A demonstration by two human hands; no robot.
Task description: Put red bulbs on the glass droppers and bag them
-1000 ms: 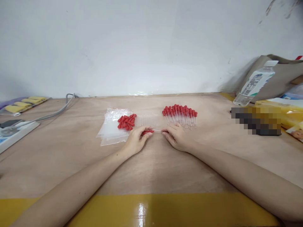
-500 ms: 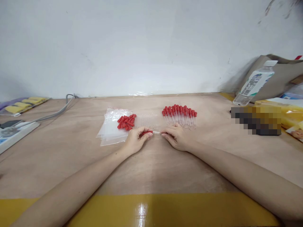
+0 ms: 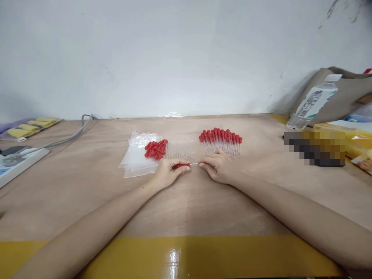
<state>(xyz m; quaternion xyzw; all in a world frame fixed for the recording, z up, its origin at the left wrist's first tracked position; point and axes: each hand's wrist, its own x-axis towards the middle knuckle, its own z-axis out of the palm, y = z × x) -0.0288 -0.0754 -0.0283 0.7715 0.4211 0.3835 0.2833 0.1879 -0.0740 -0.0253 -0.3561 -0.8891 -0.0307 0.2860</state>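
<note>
My left hand (image 3: 171, 169) is closed around a red rubber dropper bulb (image 3: 181, 166). From the bulb's open end a thin clear glass tube (image 3: 194, 164) runs across to my right hand (image 3: 216, 166), whose fingers pinch its other end. How far the tube sits in the bulb is hidden by the fingers. Just behind my left hand, loose red bulbs (image 3: 156, 149) lie in a pile, partly on clear zip bags (image 3: 138, 153). A row of bare glass tubes (image 3: 179, 148) lies beside them. Behind my right hand, several red-topped droppers (image 3: 221, 136) are fanned out.
A power strip (image 3: 31, 159) with a grey cable (image 3: 69, 138) sits at the left, near a pack of yellow items (image 3: 31, 127). On the right stand a water bottle (image 3: 314, 101), a grey bag (image 3: 348, 91) and yellow packaging (image 3: 343, 135). Yellow tape (image 3: 145, 255) edges the table.
My left hand and the red bulb have shifted slightly right, toward my right hand. Less bare tube shows between the hands. The piles on the table are unchanged.
</note>
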